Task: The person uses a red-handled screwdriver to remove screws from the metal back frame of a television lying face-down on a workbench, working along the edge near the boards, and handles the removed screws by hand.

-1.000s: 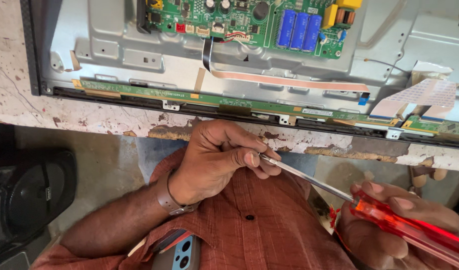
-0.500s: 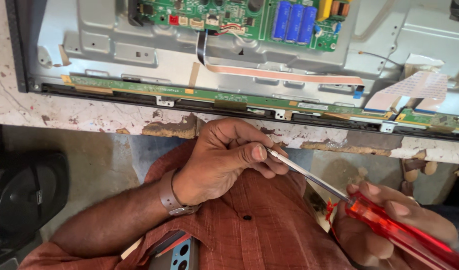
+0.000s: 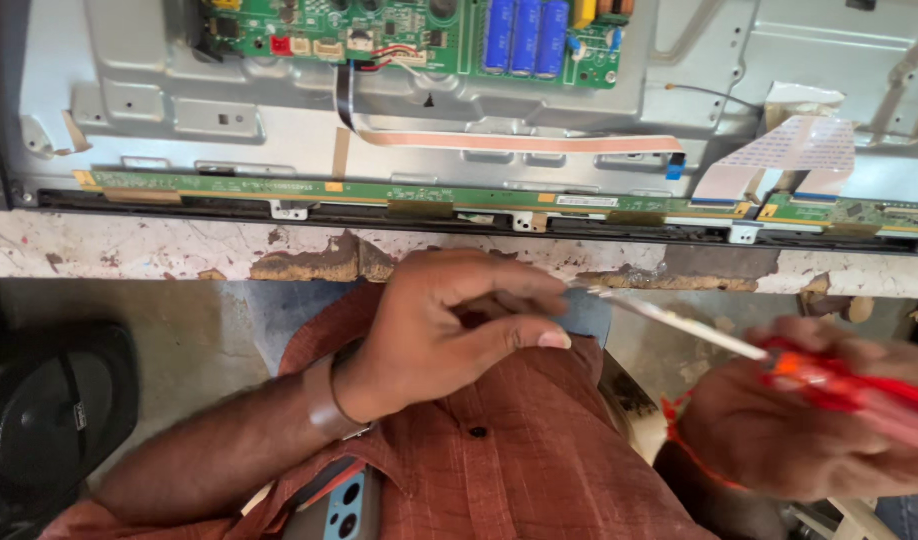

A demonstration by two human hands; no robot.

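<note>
Soft, even daylight lit the scene brightly, with no hard glare on the metal panel [image 3: 279,120]. The space under the table [image 3: 129,245] lay in dull shadow. Motion blur smeared the right hand [image 3: 809,420] and its red-handled screwdriver [image 3: 839,385]; the left hand [image 3: 449,330] was only slightly soft.

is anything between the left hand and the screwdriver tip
Nothing visible. The left hand has its fingertips right at the tip of the screwdriver, whose red handle sits in the right hand.

Green circuit board [image 3: 419,30], black speaker [image 3: 49,420]
</note>
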